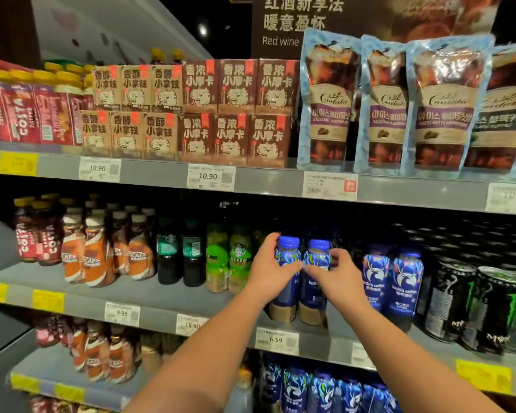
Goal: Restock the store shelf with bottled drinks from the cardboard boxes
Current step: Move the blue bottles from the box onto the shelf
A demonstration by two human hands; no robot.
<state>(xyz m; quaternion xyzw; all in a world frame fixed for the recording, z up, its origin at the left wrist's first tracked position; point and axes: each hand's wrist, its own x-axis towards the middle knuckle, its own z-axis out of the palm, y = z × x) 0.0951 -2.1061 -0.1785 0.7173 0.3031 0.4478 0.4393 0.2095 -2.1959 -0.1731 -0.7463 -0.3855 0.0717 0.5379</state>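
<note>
Gripping the left blue bottle (287, 252) with curled fingers (271, 237) of the left hand (268, 272), pinching the right blue bottle (318, 254) below its cap with the right hand (340, 281). Standing upright and touching at the front of the middle shelf (161, 293). Hard to read the labels, half hidden behind the hands

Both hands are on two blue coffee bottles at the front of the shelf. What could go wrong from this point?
1. The left hand and right hand grip the blue luckin coffee bottles close to the shelf edge; a slip might send one off the front.
2. The green Starbucks bottle stands right beside the left hand; a sideways nudge could topple it.
</note>
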